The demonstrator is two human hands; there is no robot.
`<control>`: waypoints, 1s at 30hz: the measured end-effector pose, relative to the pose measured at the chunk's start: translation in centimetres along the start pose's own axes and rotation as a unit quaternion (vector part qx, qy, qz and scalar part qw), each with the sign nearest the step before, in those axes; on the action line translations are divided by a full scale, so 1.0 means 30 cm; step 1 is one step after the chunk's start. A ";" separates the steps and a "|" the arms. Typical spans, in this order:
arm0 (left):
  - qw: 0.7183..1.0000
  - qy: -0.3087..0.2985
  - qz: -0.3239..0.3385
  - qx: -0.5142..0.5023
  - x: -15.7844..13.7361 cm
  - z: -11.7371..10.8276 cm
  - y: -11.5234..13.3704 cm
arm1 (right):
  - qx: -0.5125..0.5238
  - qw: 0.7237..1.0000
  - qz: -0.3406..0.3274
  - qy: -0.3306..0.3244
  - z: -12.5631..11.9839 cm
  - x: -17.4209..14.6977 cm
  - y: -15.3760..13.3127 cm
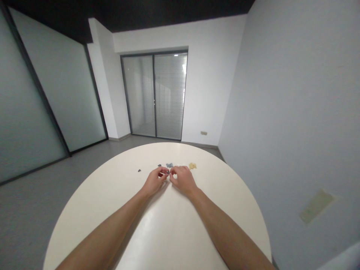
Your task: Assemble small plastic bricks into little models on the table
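Observation:
Above the far half of the white round table (157, 240), my left hand (154, 180) and my right hand (183, 179) meet fingertip to fingertip. Between them is a small dark piece (168, 172), too small to name. The left thumb and index finger pinch it. My right thumb and fingers are closed against its other side; whether they grip a separate part is hidden. Just beyond the fingers lie blue-grey flat pieces (169, 165) and a dark piece (159, 165). Some yellow pieces (192, 165) sit right of my right hand.
Another small dark piece (139, 170) lies apart on the left of the table. A glass door with blinds (168, 97) stands beyond the table, frosted glass panels (56, 75) on the left. A grey-white wall (289, 105) runs along the right.

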State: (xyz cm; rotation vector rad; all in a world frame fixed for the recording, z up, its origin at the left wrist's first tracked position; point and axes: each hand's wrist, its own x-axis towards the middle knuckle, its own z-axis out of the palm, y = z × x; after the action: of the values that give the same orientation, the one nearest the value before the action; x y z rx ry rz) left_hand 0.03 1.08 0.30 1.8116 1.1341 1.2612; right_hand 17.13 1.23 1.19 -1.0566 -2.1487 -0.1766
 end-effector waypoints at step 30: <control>0.999 0.002 -0.034 -0.028 -0.003 0.001 -0.006 | -0.002 1.000 -0.003 0.004 0.016 -0.004 0.015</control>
State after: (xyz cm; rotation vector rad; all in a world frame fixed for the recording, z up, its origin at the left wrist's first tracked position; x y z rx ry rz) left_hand -0.02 1.09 0.09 1.7158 1.1421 1.2445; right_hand 17.24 1.65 0.68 -1.0491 -2.1452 -0.1874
